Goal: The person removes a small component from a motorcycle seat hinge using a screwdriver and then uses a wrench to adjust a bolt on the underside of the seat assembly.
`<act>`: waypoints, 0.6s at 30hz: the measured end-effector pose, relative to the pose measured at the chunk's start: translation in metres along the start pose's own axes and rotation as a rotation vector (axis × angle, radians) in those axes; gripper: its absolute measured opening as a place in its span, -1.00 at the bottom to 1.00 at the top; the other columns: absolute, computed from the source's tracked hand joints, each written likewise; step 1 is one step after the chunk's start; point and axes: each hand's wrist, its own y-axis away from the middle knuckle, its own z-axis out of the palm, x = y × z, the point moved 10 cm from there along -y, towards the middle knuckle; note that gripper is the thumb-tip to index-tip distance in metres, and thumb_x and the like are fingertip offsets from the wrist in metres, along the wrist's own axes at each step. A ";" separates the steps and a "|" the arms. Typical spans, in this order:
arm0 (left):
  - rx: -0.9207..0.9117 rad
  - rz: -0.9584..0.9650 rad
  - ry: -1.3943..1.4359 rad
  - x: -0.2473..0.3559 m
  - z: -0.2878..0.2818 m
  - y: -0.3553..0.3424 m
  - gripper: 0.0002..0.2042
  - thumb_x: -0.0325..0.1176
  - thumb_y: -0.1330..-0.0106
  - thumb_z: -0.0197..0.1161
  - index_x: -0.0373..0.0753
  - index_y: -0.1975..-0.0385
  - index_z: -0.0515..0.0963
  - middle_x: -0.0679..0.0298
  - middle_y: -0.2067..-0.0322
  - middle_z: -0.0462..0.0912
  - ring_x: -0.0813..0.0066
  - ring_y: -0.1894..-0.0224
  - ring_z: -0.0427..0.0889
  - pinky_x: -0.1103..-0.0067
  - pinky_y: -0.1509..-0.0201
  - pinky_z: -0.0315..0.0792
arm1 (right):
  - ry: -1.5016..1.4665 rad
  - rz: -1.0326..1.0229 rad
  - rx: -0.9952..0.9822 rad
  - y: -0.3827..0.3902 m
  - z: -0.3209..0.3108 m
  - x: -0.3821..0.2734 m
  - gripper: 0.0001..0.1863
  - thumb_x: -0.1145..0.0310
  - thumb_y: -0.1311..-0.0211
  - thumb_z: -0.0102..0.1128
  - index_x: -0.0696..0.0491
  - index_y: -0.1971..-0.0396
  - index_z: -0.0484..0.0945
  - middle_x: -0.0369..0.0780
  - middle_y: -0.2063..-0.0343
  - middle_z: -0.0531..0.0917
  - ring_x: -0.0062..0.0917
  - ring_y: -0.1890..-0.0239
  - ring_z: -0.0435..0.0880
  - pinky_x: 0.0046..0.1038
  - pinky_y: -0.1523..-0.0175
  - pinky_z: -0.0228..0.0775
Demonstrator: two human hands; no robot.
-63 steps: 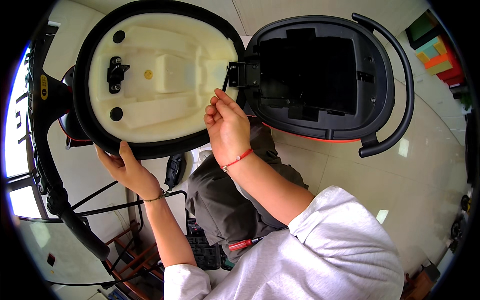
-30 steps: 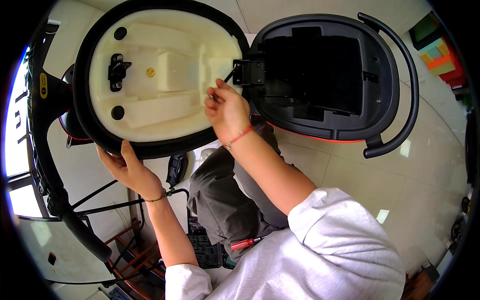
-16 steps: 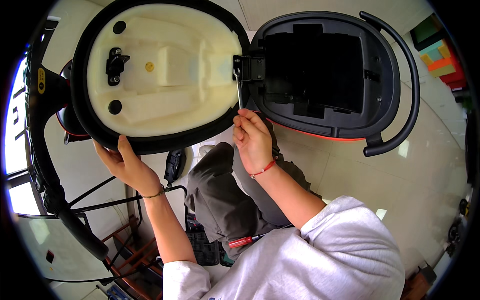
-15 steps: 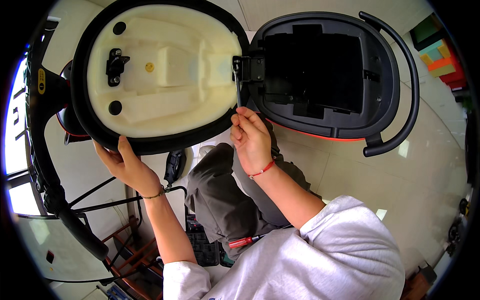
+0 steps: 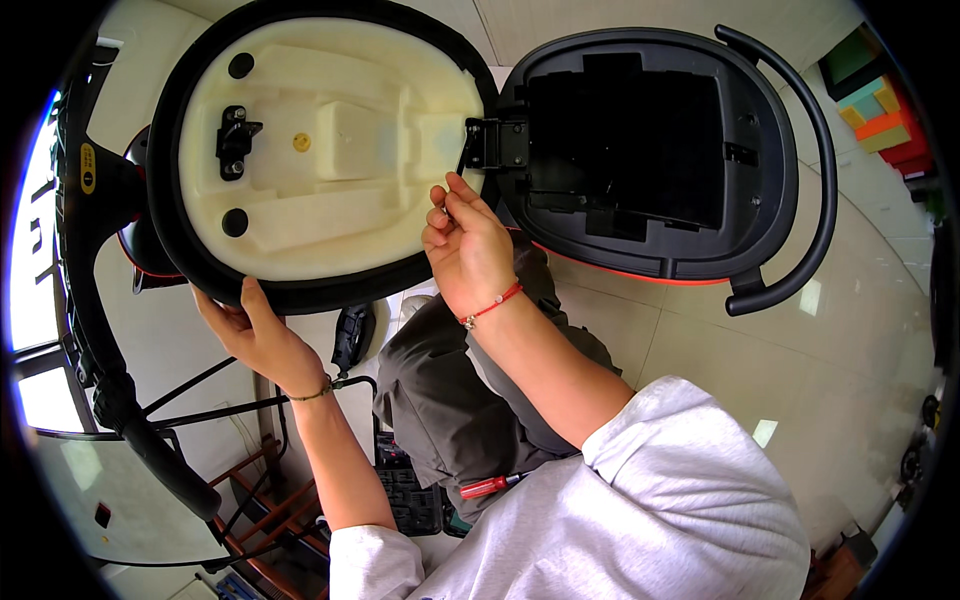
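Head view, looking down.

Seat (image 5: 330,160): a scooter seat flipped open, its underside facing up. Cream moulded plastic pan with raised blocks and ribs, ringed by a black padded rim. A black latch (image 5: 236,138) sits near its left end, with two dark round plugs above and below it and a small yellow dot beside it. It lies upper left, joined by a black hinge (image 5: 497,143) to the storage tub (image 5: 640,150), a black open compartment with an orange-red lower edge and a curved black grab rail (image 5: 800,190) on its right.

Left hand (image 5: 255,335): under the near rim of the seat, fingers curled up against the black edge, propping it. A thin bracelet sits at the wrist.

Right hand (image 5: 465,245): just below the hinge, at the seat's right end. Fingers bunched together, tips pinched as if on something small; what they pinch is too small to make out, and I cannot tell if they touch the seat. A red string bracelet (image 5: 490,305) circles the wrist.

Other: a red-handled screwdriver (image 5: 490,487) lies against the person's dark trousers. The handlebar (image 5: 110,400) runs down the left, bent by the lens. Items on the floor below are partly hidden by the arms.
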 end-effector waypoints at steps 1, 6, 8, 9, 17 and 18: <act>0.003 -0.006 0.006 0.000 0.000 0.000 -0.49 -0.36 -0.39 0.13 -0.34 -0.32 0.27 0.34 0.24 0.46 0.67 0.28 0.42 0.73 0.29 0.35 | -0.008 0.001 0.001 0.001 0.003 0.001 -0.76 0.54 -0.43 -0.07 0.11 -0.03 0.42 -0.21 0.20 0.54 -0.62 0.37 0.44 -0.60 0.31 0.29; -0.017 0.016 -0.003 0.004 0.002 0.000 -0.49 -0.38 -0.40 0.12 -0.35 -0.32 0.26 0.29 0.16 0.49 0.63 0.21 0.46 0.70 0.20 0.40 | -0.077 -0.001 -0.002 -0.001 0.017 0.004 -0.74 0.54 -0.43 -0.07 0.12 -0.08 0.37 -0.18 0.16 0.54 -0.60 0.33 0.47 -0.59 0.27 0.32; -0.021 0.016 -0.001 0.005 0.003 0.000 -0.50 -0.38 -0.40 0.11 -0.36 -0.32 0.25 0.27 0.14 0.50 0.62 0.18 0.47 0.70 0.17 0.41 | -0.099 -0.006 -0.001 -0.004 0.019 0.003 -0.73 0.54 -0.44 -0.07 0.12 -0.08 0.36 -0.17 0.16 0.54 -0.59 0.32 0.47 -0.59 0.27 0.32; -0.021 0.015 0.007 0.005 0.004 0.000 -0.50 -0.38 -0.40 0.11 -0.36 -0.32 0.25 0.27 0.13 0.50 0.62 0.17 0.48 0.70 0.16 0.42 | -0.108 -0.007 -0.001 -0.005 0.019 0.002 -0.73 0.54 -0.44 -0.07 0.12 -0.08 0.36 -0.17 0.16 0.54 -0.59 0.32 0.47 -0.59 0.27 0.33; -0.032 0.017 0.001 0.006 0.004 0.000 -0.51 -0.39 -0.41 0.10 -0.35 -0.31 0.25 0.23 0.04 0.50 0.58 0.09 0.49 0.66 0.07 0.43 | -0.104 0.011 -0.069 -0.017 0.037 0.000 -0.78 0.58 -0.40 -0.08 0.10 0.00 0.39 -0.20 0.25 0.51 -0.56 0.34 0.46 -0.58 0.30 0.31; -0.036 0.016 -0.008 0.005 0.004 0.000 -0.51 -0.40 -0.41 0.10 -0.35 -0.31 0.25 0.23 0.04 0.49 0.57 0.09 0.49 0.66 0.06 0.43 | -0.116 0.008 -0.063 -0.018 0.041 -0.001 -0.79 0.58 -0.40 -0.09 0.10 0.02 0.39 -0.19 0.26 0.50 -0.56 0.34 0.45 -0.58 0.31 0.30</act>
